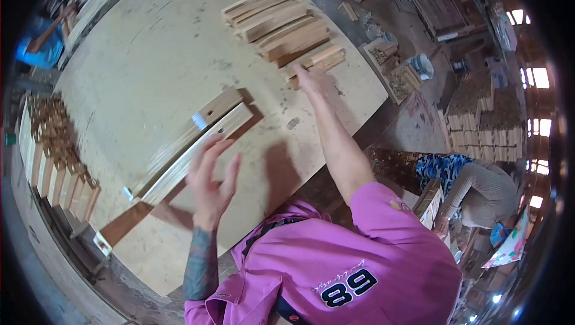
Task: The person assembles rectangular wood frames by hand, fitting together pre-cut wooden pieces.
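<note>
My left hand (211, 184) is raised with its fingers apart, holding nothing, close beside a long pale wooden rail (197, 154). A second wooden bar (221, 106) with a hole lies alongside the rail, and a small whitish-blue piece (199, 121) sits at its edge. At the lower end a browner wooden block (123, 227) with a hole in its tip meets the rail at an angle. Further off, my right hand (308, 80) has its fingers closed around the near end of a short wooden piece (326, 58); the fingertips are partly hidden.
Several wooden pieces (278, 22) lie in rows at the back of the pale tabletop (138, 73). Stacked wood (57, 151) stands left of the table. A crate of offcuts (395, 73) and a bucket (421, 66) are beyond its right edge. Another person (479, 196) bends over at right.
</note>
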`<state>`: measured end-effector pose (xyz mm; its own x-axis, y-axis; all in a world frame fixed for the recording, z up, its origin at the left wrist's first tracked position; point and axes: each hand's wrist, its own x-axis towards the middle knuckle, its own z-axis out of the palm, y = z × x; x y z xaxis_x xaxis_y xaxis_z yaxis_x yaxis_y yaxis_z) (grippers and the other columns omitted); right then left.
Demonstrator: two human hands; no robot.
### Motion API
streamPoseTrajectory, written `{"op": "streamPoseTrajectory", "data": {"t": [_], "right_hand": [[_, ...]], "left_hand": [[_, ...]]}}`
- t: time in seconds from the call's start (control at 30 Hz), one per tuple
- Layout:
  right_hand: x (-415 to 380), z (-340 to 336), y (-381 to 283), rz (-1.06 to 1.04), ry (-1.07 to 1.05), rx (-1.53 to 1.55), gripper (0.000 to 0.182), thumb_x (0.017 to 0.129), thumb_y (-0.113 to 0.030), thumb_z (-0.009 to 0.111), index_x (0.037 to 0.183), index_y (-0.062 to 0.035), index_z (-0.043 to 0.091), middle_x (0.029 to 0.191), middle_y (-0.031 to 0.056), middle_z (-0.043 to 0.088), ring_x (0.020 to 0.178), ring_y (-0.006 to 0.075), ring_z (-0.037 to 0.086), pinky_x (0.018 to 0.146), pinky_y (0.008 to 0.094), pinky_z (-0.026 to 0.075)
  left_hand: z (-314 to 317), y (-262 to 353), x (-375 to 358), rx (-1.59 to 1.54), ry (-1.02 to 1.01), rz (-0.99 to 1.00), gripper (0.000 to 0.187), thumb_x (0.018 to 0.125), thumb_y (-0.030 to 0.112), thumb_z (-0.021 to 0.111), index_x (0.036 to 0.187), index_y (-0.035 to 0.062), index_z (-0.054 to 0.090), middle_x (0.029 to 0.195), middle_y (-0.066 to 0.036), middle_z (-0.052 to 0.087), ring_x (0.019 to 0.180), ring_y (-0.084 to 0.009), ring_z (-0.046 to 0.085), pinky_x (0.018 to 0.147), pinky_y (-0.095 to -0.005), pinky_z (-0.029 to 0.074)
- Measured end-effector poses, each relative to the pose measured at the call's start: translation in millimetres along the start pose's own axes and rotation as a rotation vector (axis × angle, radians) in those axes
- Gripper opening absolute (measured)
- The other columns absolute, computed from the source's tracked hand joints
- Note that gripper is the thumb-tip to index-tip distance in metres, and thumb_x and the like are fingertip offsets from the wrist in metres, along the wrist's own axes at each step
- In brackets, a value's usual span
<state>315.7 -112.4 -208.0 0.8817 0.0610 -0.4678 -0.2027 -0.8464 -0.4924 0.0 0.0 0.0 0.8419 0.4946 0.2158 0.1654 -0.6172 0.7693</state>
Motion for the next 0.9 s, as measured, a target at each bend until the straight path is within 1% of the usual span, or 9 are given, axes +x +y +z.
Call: {"op": "streamPoseTrajectory", "data": {"t": [0.07,0.2,0.3,0.4,0.47,0.5,0.6,0.73,0.9], "right_hand": [[-38,24,3,-0.1,-0.023,0.129,0.046,0.083,-0.051,0.063,0.085,-0.0063,0.075,0.076,0.0128,0.072,0.073,0.0264,0.071,0.067,0.0392,0.053],[-53,-127,38,-0.304,-0.073,-0.017,0.03,0.081,-0.033,0.066,0.084,-0.0045,0.073,0.073,0.0113,0.07,0.069,0.0196,0.07,0.064,0.036,0.053],[-111,-145,55,-0.439,-0.423,-0.032,0.034,0.082,-0.038,0.072,0.077,-0.0045,0.067,0.074,0.0135,0.069,0.073,0.0222,0.069,0.065,0.0358,0.052],[-122,-154,80,-0.543,-0.606,0.438,0.02,0.09,-0.023,0.071,0.087,-0.005,0.063,0.075,0.0019,0.064,0.067,0.0078,0.058,0.058,0.0258,0.046],[-108,-155,90,-0.448,-0.641,0.615,0.025,0.09,-0.02,0.073,0.104,-0.0063,0.056,0.071,-0.0039,0.056,0.066,0.0013,0.051,0.055,0.0197,0.039],[-107,-161,84,-0.471,-0.573,0.426,0.056,0.081,-0.026,0.08,0.123,-0.0014,0.052,0.078,0.0019,0.059,0.068,0.0092,0.056,0.064,0.027,0.048],[-118,-153,67,-0.587,-0.767,0.19,0.071,0.077,-0.02,0.08,0.137,-0.005,0.046,0.088,0.0033,0.063,0.07,0.0106,0.058,0.065,0.0299,0.05],[-153,-141,24,-1.151,-0.391,0.276,0.043,0.078,0.001,0.069,0.118,-0.0106,0.062,0.101,0.0094,0.069,0.089,0.0224,0.069,0.074,0.0349,0.055],[-154,-109,5,-1.52,-0.185,0.24,0.035,0.08,-0.004,0.066,0.114,-0.0123,0.065,0.099,0.0088,0.071,0.087,0.0272,0.069,0.073,0.0359,0.056]], "left_hand": [[15,-13,15,-0.087,-0.14,-0.136,0.039,0.092,0.017,0.069,0.127,0.0031,0.061,0.122,-0.016,0.064,0.118,-0.0239,0.06,0.092,-0.0353,0.052],[216,-4,108,-0.363,-0.204,-0.484,0.051,0.087,0.028,0.075,0.121,-0.0055,0.059,0.11,-0.017,0.068,0.098,-0.0219,0.066,0.081,-0.0336,0.053],[212,13,103,-0.604,-0.522,-0.799,0.059,0.084,0.033,0.079,0.123,-0.0073,0.058,0.098,-0.011,0.071,0.079,-0.0159,0.064,0.072,-0.0303,0.051],[193,4,63,-0.773,-0.494,-0.866,0.064,0.083,0.028,0.081,0.133,-0.0011,0.053,0.088,-0.007,0.071,0.074,-0.0123,0.062,0.07,-0.0272,0.05],[171,13,47,-0.856,-0.485,-0.819,0.066,0.082,0.023,0.082,0.136,0.0016,0.05,0.101,-0.01,0.07,0.089,-0.0151,0.066,0.077,-0.0295,0.052],[167,15,36,-0.753,-0.369,-0.629,0.065,0.081,0.022,0.083,0.134,0.002,0.051,0.108,-0.011,0.068,0.096,-0.0168,0.065,0.081,-0.0311,0.052],[143,38,30,-0.194,-0.025,-0.046,0.053,0.076,0.009,0.082,0.122,0.0042,0.055,0.132,-0.016,0.058,0.121,-0.0269,0.059,0.098,-0.0405,0.051],[133,12,10,0.047,0.316,0.238,0.04,0.072,-0.01,0.073,0.105,0.0059,0.057,0.132,-0.016,0.059,0.121,-0.0363,0.058,0.102,-0.0446,0.048],[115,-4,-6,0.041,0.457,0.247,0.058,0.073,-0.012,0.071,0.123,0.0081,0.05,0.131,-0.016,0.06,0.124,-0.0365,0.056,0.101,-0.0434,0.049]]}}
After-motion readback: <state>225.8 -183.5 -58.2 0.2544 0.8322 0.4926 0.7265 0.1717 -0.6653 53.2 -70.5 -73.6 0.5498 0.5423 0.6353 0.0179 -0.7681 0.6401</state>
